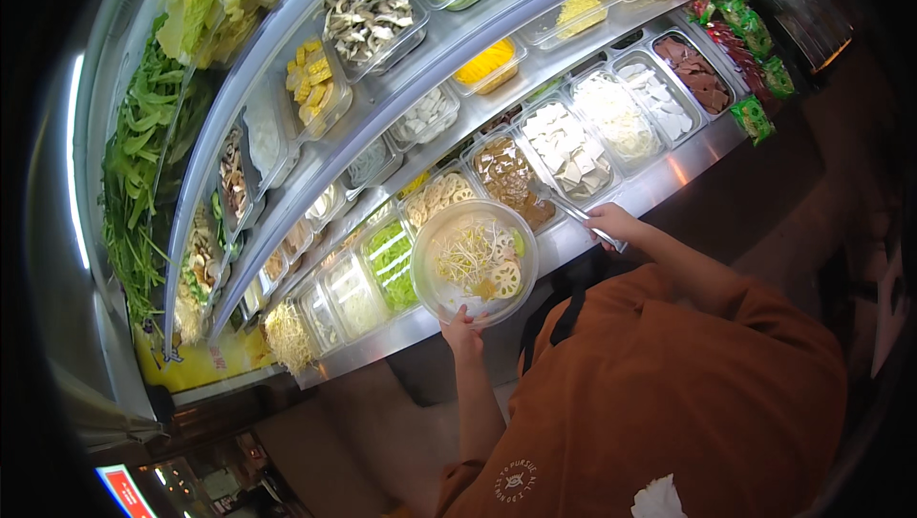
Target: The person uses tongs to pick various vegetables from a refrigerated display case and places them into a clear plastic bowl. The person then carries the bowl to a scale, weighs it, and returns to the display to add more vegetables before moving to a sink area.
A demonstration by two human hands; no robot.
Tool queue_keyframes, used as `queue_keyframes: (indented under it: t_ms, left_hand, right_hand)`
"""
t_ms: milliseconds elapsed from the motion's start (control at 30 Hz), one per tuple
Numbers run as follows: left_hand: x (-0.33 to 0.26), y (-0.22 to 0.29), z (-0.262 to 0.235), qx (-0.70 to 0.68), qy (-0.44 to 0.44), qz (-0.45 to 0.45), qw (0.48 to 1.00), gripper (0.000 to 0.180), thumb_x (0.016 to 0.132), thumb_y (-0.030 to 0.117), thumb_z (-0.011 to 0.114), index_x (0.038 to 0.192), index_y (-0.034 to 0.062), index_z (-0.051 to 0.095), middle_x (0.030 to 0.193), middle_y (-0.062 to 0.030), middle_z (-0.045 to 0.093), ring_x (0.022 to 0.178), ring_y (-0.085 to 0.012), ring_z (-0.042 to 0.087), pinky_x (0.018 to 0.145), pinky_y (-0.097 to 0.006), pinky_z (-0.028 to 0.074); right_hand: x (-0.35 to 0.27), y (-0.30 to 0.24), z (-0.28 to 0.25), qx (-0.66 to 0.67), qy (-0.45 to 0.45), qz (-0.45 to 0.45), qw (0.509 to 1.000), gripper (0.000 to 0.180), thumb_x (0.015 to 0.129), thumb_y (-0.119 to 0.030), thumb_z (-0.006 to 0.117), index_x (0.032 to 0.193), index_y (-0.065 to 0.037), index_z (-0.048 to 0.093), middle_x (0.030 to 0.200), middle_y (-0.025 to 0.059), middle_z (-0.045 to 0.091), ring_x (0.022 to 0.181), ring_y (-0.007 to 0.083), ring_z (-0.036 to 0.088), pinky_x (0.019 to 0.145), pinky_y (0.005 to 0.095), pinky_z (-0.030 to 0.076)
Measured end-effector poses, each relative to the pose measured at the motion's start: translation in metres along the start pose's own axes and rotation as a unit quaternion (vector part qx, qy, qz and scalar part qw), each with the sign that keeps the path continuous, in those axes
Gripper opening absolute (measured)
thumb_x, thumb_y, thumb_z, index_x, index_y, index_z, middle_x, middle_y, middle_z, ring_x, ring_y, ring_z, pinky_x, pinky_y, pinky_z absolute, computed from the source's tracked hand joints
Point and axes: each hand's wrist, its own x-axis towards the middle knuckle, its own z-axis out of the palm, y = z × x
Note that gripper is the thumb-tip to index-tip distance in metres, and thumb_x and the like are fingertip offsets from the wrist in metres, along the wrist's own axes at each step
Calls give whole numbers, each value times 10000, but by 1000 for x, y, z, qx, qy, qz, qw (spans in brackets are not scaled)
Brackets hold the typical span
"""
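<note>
My left hand [462,332] grips the near rim of a round, see-through plastic bowl [426,265]. Inside it lie bean sprouts [460,255], lotus root slices [499,279] and something white. My right hand [616,222] is closed round metal tongs [570,208], which reach left to the border between two trays. One of these holds wet brown pieces [511,169]; the other is full of flat white pieces [565,148] that look like tofu. Whether the tongs' tips pinch any food is too small to tell. The bowl hides part of the front row.
Along the front row are shredded green vegetable [390,265], lotus root [439,198], white shreds [621,117] and dark red slices [693,79]. Curved shelves [420,103] above carry mushrooms [371,14] and corn [311,88]. A metal ledge [669,169] edges the counter; green packets [753,120] hang right.
</note>
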Motion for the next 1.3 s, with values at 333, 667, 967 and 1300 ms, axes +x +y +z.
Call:
queue_keyframes:
  t_ms: [333,667,967,1300]
  left_hand:
    - [0,2,-51,-13,56,-30,998,683,952,-40,586,1534,177,302,858,-101,505,669,-377,669,458,-465,621]
    - [36,20,-38,31,-22,-19,999,614,983,5,582,1521,128,312,805,-63,483,600,-290,629,479,-443,622]
    - [61,23,0,18,-139,-29,990,555,977,22,595,1467,87,341,805,-45,468,617,-165,554,689,-490,678]
    - [43,21,-12,21,-91,-5,996,511,980,29,607,1441,88,393,779,-43,456,562,-178,547,562,-435,661]
  right_hand:
    - [81,23,57,67,12,13,998,244,1010,-180,611,865,14,639,701,88,630,424,171,550,377,334,440]
    - [-12,-19,91,-13,-13,-52,998,206,1023,-126,597,1152,18,668,772,66,648,437,138,586,375,309,456]
    - [-93,-37,98,43,44,-48,997,307,1012,-167,615,1238,38,645,780,54,636,449,137,555,406,293,452]
    - [-23,7,37,-393,280,-86,872,332,933,-281,667,1046,30,644,826,226,714,720,364,718,681,481,584]
